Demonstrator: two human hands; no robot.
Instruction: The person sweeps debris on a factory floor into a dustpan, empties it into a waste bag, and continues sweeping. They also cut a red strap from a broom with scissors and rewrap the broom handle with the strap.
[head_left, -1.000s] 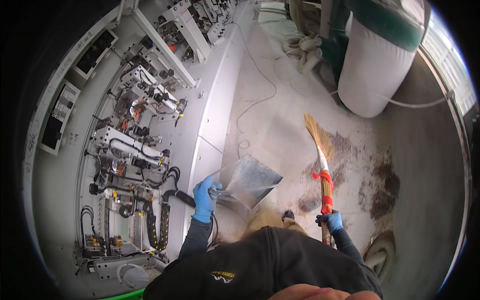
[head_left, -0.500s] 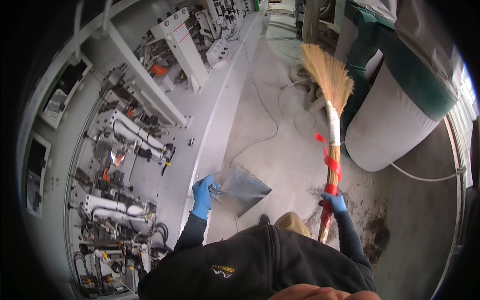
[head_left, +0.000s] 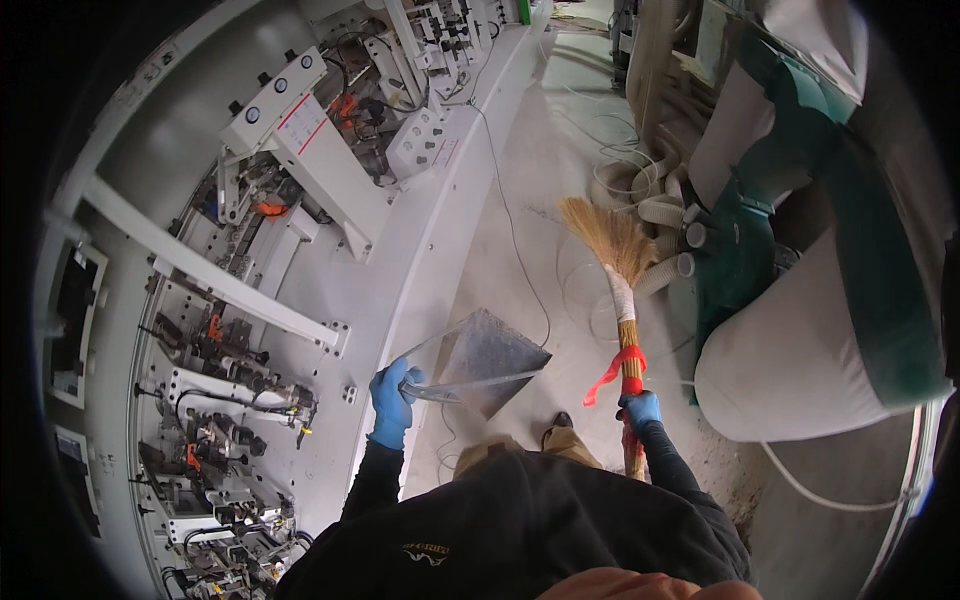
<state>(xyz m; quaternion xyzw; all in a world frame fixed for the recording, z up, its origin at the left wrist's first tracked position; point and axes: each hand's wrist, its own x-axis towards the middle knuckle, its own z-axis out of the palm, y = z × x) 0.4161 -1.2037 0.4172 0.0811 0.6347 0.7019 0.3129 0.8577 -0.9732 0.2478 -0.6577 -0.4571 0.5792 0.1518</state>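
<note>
My left hand [head_left: 391, 402], in a blue glove, is closed round the handle of a grey metal dustpan [head_left: 490, 358], which hangs in front of my legs above the floor. In my blue-gloved right hand [head_left: 640, 409] is a straw broom [head_left: 612, 240], gripped low on its handle with the bristles pointing up and away from me. A red ribbon [head_left: 622, 368] winds round the broom handle just beyond my fingers, one end hanging loose. White wrapping covers the neck under the bristles.
Along the left runs a long white machine [head_left: 390, 270] with several metal units on its bed. To the right stand a green dust collector [head_left: 745, 225] and its big pale bag [head_left: 800, 340]. Ribbed hoses [head_left: 660, 212] and a thin cable [head_left: 520, 235] lie on the floor.
The surroundings have shifted as I advance and turn; the dust collector looks nearer. The broom has come leftward and its bristles lower in view. Both hands keep their hold.
</note>
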